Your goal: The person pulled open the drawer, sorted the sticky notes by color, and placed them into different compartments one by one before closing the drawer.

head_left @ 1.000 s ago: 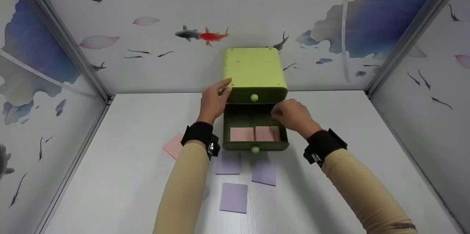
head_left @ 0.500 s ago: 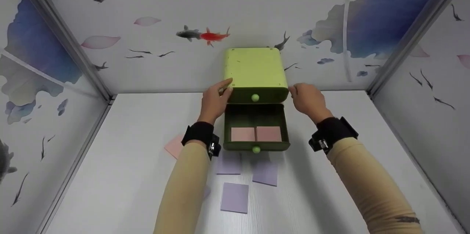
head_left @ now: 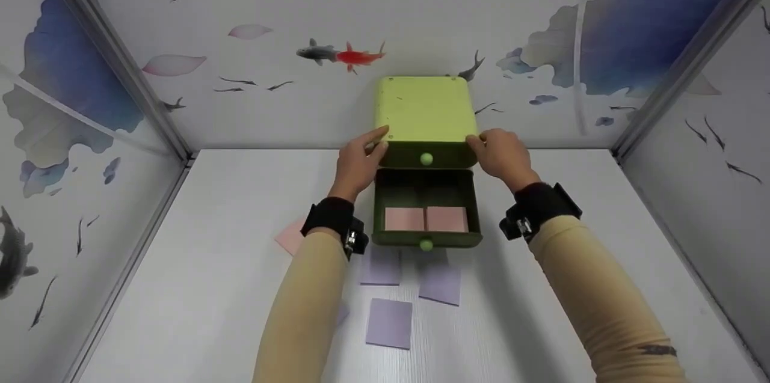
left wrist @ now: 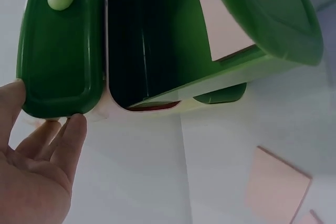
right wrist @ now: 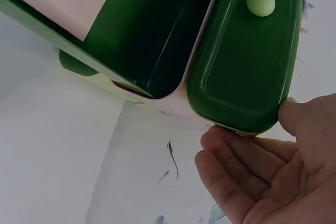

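Observation:
A light green two-drawer box [head_left: 424, 109] stands against the back wall. Its upper drawer [head_left: 426, 157] is closed; the lower drawer [head_left: 427, 237] is pulled out, with two pink notes [head_left: 404, 219] lying side by side in it. My left hand [head_left: 360, 162] rests flat against the box's left side, thumb at the top edge. My right hand [head_left: 502, 151] touches the right side, thumb at the front corner. In the left wrist view the left hand [left wrist: 37, 177] has straight fingers beside the upper drawer [left wrist: 58, 51]. In the right wrist view the right hand [right wrist: 262, 177] lies likewise beside that drawer [right wrist: 247, 56].
Three purple notes [head_left: 389, 323] lie on the white table [head_left: 198, 263] in front of the open drawer. A pink note [head_left: 290, 237] lies left of my left wrist. Painted walls close in the back and both sides.
My right hand left the open lower drawer and rose to the right side of the box. The left hand stayed on the left side.

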A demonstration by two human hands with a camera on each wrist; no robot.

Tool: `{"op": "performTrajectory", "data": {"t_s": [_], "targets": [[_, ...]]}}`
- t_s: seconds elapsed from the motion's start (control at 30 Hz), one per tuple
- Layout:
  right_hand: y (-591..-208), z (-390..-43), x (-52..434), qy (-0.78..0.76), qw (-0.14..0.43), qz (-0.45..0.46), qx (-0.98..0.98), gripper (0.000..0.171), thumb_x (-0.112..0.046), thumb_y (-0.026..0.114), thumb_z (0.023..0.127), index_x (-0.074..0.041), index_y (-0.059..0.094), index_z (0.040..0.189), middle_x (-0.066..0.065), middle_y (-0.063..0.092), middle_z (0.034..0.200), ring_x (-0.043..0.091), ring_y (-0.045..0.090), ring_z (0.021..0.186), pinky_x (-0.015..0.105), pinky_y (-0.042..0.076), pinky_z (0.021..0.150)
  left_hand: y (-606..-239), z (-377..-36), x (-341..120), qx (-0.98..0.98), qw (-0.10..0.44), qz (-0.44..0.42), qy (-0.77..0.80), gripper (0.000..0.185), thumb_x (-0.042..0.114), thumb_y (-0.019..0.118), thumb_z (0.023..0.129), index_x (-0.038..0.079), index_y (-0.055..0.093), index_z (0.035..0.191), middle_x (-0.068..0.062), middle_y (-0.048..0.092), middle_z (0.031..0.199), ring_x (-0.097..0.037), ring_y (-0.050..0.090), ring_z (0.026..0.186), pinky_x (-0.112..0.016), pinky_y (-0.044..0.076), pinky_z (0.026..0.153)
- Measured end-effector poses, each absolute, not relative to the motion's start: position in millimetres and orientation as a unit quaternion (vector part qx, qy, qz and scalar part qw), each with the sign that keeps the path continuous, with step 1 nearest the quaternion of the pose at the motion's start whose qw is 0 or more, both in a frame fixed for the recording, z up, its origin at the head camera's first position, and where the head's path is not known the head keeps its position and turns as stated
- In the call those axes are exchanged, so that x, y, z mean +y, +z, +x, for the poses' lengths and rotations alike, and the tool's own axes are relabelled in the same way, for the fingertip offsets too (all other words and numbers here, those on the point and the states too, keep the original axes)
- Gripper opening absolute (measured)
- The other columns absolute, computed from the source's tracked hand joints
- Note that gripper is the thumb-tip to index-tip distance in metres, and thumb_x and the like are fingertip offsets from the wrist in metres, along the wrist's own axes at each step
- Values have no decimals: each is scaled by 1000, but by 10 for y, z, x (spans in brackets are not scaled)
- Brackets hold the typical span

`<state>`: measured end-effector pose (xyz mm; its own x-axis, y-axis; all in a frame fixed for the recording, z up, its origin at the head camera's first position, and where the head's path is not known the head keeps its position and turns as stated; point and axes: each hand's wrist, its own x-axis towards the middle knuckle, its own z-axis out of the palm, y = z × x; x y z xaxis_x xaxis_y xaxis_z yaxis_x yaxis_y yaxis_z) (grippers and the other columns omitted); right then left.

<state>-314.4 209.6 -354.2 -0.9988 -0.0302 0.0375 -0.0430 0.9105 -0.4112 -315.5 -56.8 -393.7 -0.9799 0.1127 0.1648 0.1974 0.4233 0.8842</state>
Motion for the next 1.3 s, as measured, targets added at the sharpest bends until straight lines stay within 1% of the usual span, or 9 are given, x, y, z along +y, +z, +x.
{"op": "performTrajectory", "data": {"t_s": [0.17,0.33,0.5,0.6,0.73,0.93,1.1,1.17,1.3], "targets": [[-3519,-3170,2091,226,1,6,-974,47,-37,43,104,-1,69,88,9,63,78,23,53,69,33,40,59,-3955,-3162,-754,-837,11,-109,-536,41,15,52,102,21,51,143,-4,53,145,-21,50,133,-34,44,108],[-3506,-3192,2114,236,-11,-9,-972,48,-39,42,104,0,70,107,16,70,98,27,59,82,39,47,70,-4096,-3124,-1011,-873,-3,-98,-477,36,15,52,101,16,57,137,-12,62,133,-27,58,124,-41,46,104],[-3487,-3196,2139,247,-22,-14,-969,50,-39,40,104,1,67,116,19,69,106,31,61,91,45,50,80,-4341,-3044,-1267,-916,-34,-86,-391,33,15,52,101,9,61,132,-15,64,130,-30,59,122,-45,47,103],[-3485,-3199,2152,247,-24,-16,-968,51,-40,38,104,1,67,114,18,69,103,31,61,91,45,50,80,-4478,-2967,-1422,-928,-80,-70,-357,34,16,53,100,7,60,132,-16,62,131,-32,57,123,-46,47,102],[-3497,-3202,2154,246,-17,-17,-969,51,-41,38,104,-1,69,102,14,66,92,28,57,83,39,46,72,-4639,-2859,-1618,-939,-123,-34,-318,36,15,57,98,4,59,132,-18,59,133,-35,55,125,-47,47,103],[-3535,-3194,2141,245,-14,-21,-969,53,-44,36,104,-2,67,92,11,62,85,26,54,78,36,43,67,-4876,-2744,-1798,-963,-106,3,-246,46,12,63,93,-2,54,135,-23,58,135,-39,55,125,-50,45,104],[-3551,-3186,2130,244,-18,-17,-970,55,-45,38,104,0,69,99,17,67,94,29,58,83,41,47,71,-5002,-2674,-1838,-971,-99,16,-218,59,16,66,89,-10,46,139,-28,53,138,-42,52,126,-50,44,105],[-3556,-3183,2120,245,-22,-16,-969,55,-45,38,103,1,69,104,18,68,99,30,59,85,42,48,74,-5032,-2642,-1834,-976,-91,21,-198,58,16,69,87,-12,50,133,-30,56,131,-42,57,118,-50,48,100],[-3561,-3191,2119,247,-24,-17,-969,55,-45,38,103,0,70,105,18,68,101,29,58,85,42,47,74,-5042,-2606,-1816,-980,-84,29,-176,47,16,75,81,-11,59,116,-27,65,112,-35,65,97,-48,54,86]]}}
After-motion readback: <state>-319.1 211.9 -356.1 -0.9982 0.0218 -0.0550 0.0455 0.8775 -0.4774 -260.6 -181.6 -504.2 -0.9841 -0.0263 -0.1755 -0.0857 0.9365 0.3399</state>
